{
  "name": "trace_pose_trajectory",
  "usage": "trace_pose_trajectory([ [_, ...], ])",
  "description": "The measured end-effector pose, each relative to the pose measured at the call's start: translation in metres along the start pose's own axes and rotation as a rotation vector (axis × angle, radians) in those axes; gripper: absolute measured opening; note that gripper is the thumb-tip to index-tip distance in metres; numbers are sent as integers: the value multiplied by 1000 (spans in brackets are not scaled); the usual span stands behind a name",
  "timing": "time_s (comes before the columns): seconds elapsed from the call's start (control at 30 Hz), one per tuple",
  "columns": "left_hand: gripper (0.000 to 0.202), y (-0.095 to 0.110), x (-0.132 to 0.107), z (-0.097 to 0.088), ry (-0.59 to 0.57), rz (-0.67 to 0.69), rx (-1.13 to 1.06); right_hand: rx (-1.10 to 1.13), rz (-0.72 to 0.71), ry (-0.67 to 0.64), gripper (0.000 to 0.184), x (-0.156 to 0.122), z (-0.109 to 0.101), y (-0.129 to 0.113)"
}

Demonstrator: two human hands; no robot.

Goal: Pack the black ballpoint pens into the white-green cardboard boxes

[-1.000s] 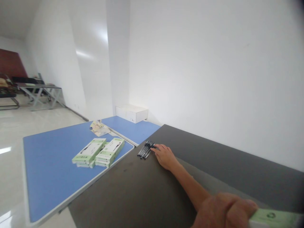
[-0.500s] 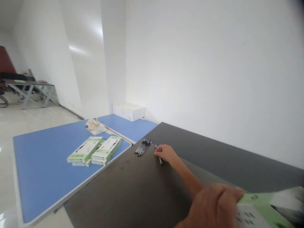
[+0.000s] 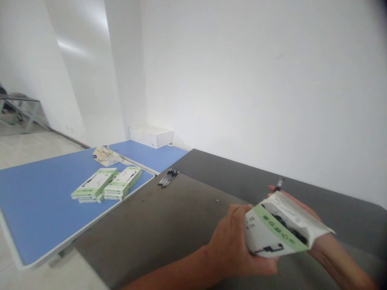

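Black pen now above open cardboard box

A white cardboard box stands on the far blue table, with a crumpled printed packet nearer.

a: how many hands, and what's between them?
b: two: the left hand and the right hand, around 5 o'clock, with one open box between them and one pen poking out above it.
a: and at 10 o'clock?
b: two blue surfaces, carrying two stacks of green-and-white boxes, at least two boxes in one stack and at least three in the other.
a: at 11 o'clock?
b: one dark surface with one bundle of pens, too tight to count, plus one white carton and one packet.
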State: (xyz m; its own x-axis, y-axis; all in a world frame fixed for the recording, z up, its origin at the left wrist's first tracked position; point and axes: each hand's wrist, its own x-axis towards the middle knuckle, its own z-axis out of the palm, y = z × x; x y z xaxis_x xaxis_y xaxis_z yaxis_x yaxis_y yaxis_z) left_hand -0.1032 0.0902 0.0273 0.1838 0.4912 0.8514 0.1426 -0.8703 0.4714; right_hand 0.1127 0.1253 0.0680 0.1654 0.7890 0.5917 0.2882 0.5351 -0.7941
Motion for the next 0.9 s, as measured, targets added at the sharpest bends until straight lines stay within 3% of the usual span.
trace_pose_trajectory([
  [0.07,99,2,-2,-2,-70,-75,14,56,127,53,20,-15,-36,-29],
  [0.13,90,6,-4,-6,-134,-144,56,219,213,245,15,-30,-57,-59],
  [0.23,84,8,-5,-9,-197,-160,120,247,110,428,22,-55,-63,-96],
  [0.33,81,7,-7,-10,-233,-106,174,105,22,499,26,-76,-51,-123],
  [0.47,80,7,-9,-10,-264,-73,228,-102,-48,410,25,-92,-34,-139],
  [0.9,83,16,-8,-12,-321,-17,255,-322,-3,124,20,-81,-23,-126],
])
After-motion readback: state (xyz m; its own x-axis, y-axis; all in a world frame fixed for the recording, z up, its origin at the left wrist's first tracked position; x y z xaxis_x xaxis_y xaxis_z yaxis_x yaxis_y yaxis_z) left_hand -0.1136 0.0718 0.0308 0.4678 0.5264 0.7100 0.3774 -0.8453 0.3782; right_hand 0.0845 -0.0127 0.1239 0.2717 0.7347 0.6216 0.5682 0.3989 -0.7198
